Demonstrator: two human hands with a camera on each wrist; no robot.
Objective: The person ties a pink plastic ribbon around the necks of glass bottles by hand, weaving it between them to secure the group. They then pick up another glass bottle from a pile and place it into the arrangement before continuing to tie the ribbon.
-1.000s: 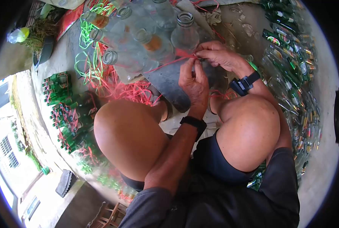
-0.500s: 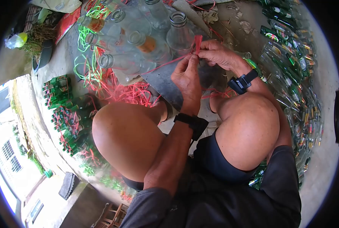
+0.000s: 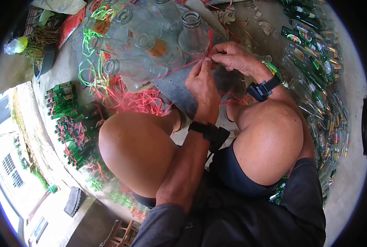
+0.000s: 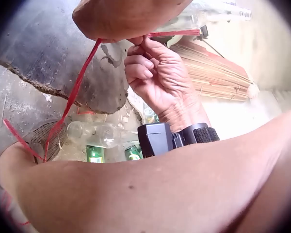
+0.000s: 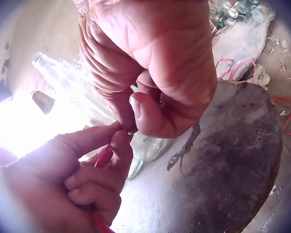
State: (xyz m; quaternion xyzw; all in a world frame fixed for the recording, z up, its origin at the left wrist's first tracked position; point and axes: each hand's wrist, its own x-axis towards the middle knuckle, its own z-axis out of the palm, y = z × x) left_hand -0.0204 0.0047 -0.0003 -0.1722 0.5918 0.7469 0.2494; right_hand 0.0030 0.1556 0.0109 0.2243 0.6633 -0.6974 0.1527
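Both hands meet at the near right corner of a group of clear glass bottles (image 3: 163, 53) on a dark slab (image 3: 177, 90). Thumb and fingertips of the left hand (image 3: 204, 88) pinch a red strip (image 3: 179, 68) that runs along the bottles' near side. Touching it, the right hand (image 3: 237, 59) pinches the strip at the same spot, and a red end stands up beside the nearest bottle. In the right wrist view the fingertips of the left hand (image 5: 82, 170) and right hand (image 5: 155, 63) touch; the exact crossing of the strip is hidden between them.
Green bottles in bundles (image 3: 62, 99) stand at the left. Many loose bottles (image 3: 315, 82) lie along the right. Tangled red strips (image 3: 136, 99) and green strips (image 3: 91, 68) lie left of the slab. The person's bent knees (image 3: 138, 152) flank the forearms.
The left hand has shifted slightly left and up, staying against the right. The red end, lying low against the bottle before, now stands upright. The bottles appear a little further left.
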